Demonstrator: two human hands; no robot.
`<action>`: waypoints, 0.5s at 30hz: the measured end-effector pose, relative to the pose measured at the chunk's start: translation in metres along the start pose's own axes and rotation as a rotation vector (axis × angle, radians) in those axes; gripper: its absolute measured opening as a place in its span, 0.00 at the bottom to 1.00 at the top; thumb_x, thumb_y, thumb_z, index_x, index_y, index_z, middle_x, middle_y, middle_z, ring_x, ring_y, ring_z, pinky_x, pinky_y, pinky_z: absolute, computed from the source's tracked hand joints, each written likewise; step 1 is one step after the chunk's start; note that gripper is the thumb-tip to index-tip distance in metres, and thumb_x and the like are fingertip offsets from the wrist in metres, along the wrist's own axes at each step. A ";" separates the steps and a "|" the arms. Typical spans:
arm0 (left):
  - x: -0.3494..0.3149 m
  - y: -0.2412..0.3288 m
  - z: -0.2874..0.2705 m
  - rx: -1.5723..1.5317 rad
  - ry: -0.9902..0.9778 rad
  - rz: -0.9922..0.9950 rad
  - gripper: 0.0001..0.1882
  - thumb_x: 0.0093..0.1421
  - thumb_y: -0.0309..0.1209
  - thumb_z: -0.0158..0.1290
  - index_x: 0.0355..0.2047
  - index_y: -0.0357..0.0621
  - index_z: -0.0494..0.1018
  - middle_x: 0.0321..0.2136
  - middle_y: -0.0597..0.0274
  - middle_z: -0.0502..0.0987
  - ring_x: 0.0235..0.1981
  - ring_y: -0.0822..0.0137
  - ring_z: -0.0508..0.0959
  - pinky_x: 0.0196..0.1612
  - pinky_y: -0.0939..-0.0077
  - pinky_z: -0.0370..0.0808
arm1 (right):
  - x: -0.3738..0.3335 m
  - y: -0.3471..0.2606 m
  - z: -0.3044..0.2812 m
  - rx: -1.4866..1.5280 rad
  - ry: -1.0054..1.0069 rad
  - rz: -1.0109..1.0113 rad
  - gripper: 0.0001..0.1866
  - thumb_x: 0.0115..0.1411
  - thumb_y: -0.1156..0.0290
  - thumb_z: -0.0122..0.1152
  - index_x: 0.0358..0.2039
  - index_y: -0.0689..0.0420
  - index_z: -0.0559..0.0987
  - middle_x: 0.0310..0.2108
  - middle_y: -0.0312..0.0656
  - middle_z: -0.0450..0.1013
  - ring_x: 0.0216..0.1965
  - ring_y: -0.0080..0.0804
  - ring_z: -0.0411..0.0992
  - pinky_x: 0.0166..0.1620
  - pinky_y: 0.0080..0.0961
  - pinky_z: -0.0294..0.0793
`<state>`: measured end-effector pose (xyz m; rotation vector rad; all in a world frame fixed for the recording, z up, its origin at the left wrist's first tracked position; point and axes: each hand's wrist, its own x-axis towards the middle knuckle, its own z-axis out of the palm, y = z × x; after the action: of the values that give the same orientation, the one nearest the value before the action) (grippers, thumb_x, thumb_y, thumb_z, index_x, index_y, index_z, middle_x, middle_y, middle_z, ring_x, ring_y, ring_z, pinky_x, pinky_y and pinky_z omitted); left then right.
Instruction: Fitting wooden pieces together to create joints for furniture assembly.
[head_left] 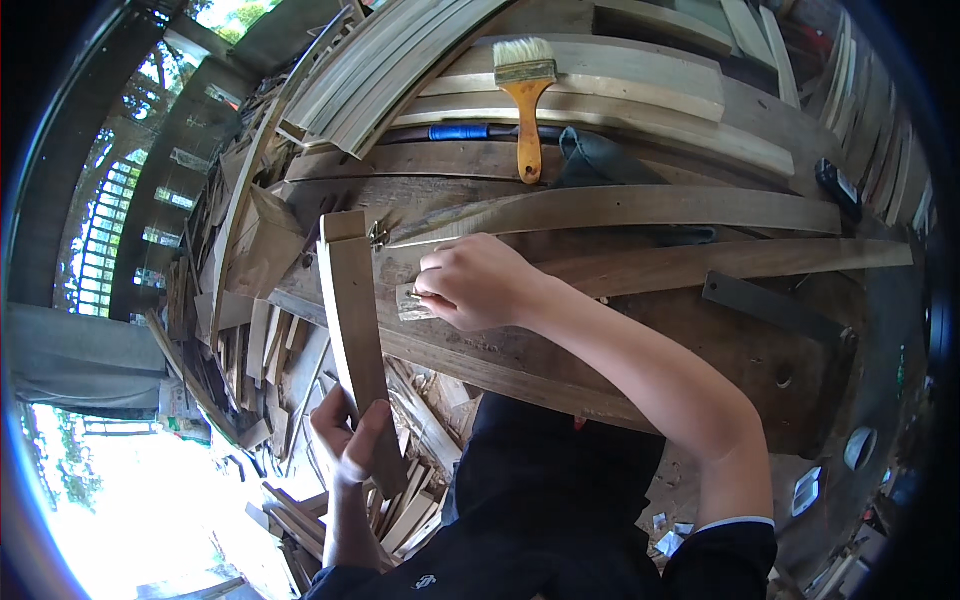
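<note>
My left hand [350, 437] grips the lower end of a wooden bar [350, 310], thumb on one side and fingers round the other. The bar stands steeply, with a stepped cut at its top end, beside the workbench edge. My right hand [475, 283] is closed over the bench, fingers pinched together. A small pale, streaked flat piece [412, 303] shows at its fingertips; the fist hides the rest, so its kind is unclear. Near the bar's top lies a small metal fitting [379, 234] on the workbench [480, 350].
Behind my right hand lie curved wooden strips [640, 207], a wide paintbrush [528, 100], a dark cloth [600, 160] and stacked boards [610, 85]. A flat metal bar [770, 308] and a black device [838, 188] are at right. Wood offcuts [410, 520] litter the floor.
</note>
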<state>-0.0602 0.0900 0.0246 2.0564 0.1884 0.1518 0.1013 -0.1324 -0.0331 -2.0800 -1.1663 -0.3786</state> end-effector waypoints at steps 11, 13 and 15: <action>-0.011 -0.045 -0.022 -0.212 0.206 -0.112 0.15 0.57 0.35 0.61 0.35 0.32 0.76 0.24 0.68 0.76 0.25 0.80 0.70 0.28 0.83 0.64 | 0.043 -0.016 -0.038 0.355 0.200 0.019 0.03 0.51 0.72 0.62 0.25 0.53 0.83 0.20 0.37 0.77 0.19 0.28 0.75 0.24 0.24 0.73; -0.020 -0.048 -0.024 -0.208 0.191 -0.166 0.17 0.57 0.36 0.62 0.35 0.31 0.76 0.24 0.68 0.76 0.26 0.79 0.71 0.29 0.82 0.66 | 0.071 -0.016 -0.030 0.370 0.217 0.027 0.03 0.51 0.71 0.63 0.25 0.52 0.83 0.22 0.37 0.78 0.22 0.30 0.76 0.27 0.26 0.74; -0.027 -0.048 -0.026 -0.230 0.168 -0.170 0.20 0.56 0.39 0.62 0.36 0.30 0.76 0.25 0.67 0.77 0.27 0.78 0.73 0.30 0.80 0.68 | 0.099 -0.008 -0.022 0.051 0.006 0.112 0.03 0.50 0.71 0.64 0.24 0.53 0.84 0.24 0.39 0.80 0.25 0.36 0.79 0.31 0.31 0.78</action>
<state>-0.0944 0.1294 -0.0068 1.7897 0.4290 0.2306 0.1506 -0.0831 0.0412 -2.0870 -1.0403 -0.2994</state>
